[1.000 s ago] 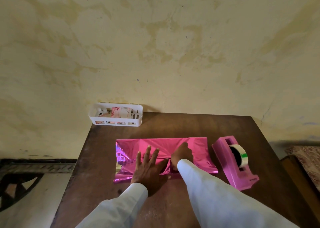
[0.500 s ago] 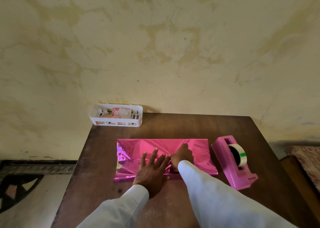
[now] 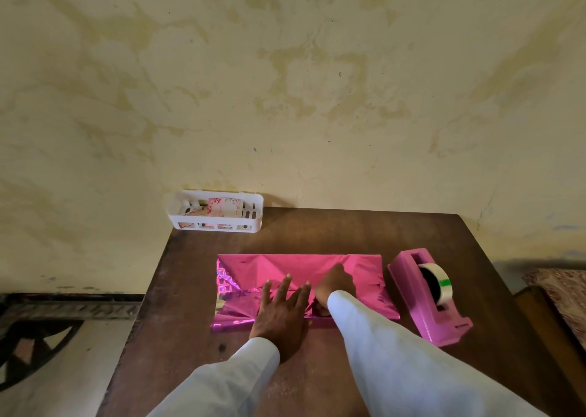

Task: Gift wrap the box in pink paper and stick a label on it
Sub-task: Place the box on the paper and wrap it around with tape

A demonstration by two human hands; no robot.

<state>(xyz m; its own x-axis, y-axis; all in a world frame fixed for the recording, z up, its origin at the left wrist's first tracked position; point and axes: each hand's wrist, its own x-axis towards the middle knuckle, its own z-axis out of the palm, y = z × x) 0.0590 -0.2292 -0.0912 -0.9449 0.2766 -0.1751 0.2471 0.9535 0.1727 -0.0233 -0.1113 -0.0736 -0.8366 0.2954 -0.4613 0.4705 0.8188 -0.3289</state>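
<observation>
Head view: we see the left hand point(image 3: 282, 315) lying flat on the near half of the pink paper point(image 3: 285, 267), fingers straight and spread, palm down, heel over the paper's near edge. Right hand point(image 3: 334, 285) sits just right of the left fingertips, touching them, knuckles up and fingers curled down onto the paper. We cannot tell whether it pinches a fold or only presses. Both wrists are in white sleeves point(image 3: 380, 353).

The paper is shiny foil, spread under both hands on the brown wooden counter point(image 3: 348, 232), creased into folds. Its mirrored underside shows on a raised flap left of the left hand. What it wraps is hidden.

Right of the right hand, just beside the paper's right edge, is a pink tape dispenser point(image 3: 425, 308) with a tape roll point(image 3: 439, 278) in it. Beyond and left of the left hand, at the counter's far left corner against the wall, is a white slotted basket point(image 3: 215, 224) holding floral cards point(image 3: 223, 207).
</observation>
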